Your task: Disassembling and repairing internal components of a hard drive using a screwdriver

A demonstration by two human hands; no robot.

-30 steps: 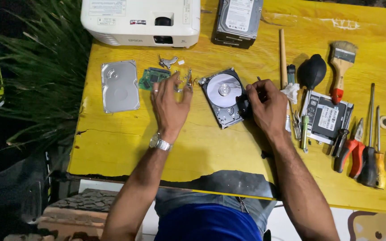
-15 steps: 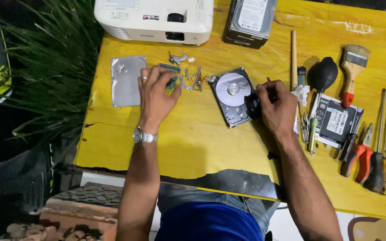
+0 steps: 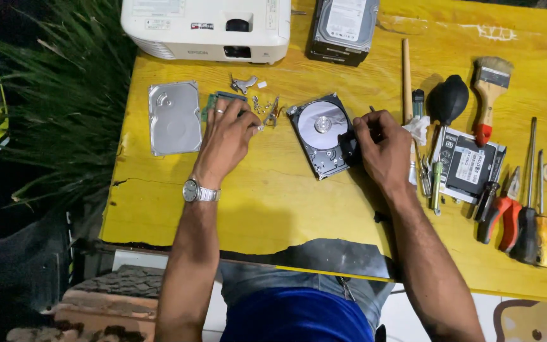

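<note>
Opened hard drive [image 3: 321,136] lay tilted near the middle of the yellow tabletop [image 3: 273,209], its shiny platter facing up. Right hand [image 3: 381,149] rested against the drive's right edge, fingers curled shut over a dark part there; what exactly they pinched was covered by the hand. Left hand [image 3: 226,136] lay flat and palm down left of the drive, fingers loosely spread over a small green circuit board [image 3: 218,100], mostly hidden beneath them. A wristwatch [image 3: 196,191] sat on that wrist.

Between the hands: a scatter of small screws [image 3: 259,104] and a bent metal bracket [image 3: 243,83], too small to make out further. The drive's silver cover plate [image 3: 173,117] lay flat beyond the left hand, near the table's left edge.

Tabletop was painted wood, scuffed, with its near edge chipped and broken. A white projector [image 3: 207,25] and a second, closed hard drive [image 3: 343,28] stood at the far edge, both cut off by the frame. To the right lay a black rubber air blower [image 3: 447,100], a paintbrush [image 3: 489,95], a small black flat drive [image 3: 470,166], red-handled pliers [image 3: 508,218] and screwdrivers [image 3: 530,215], the outermost cut by the frame. Dark grassy foliage [image 3: 58,107] stood left of the table; the lighting was dim, and the ground below was unclear.
</note>
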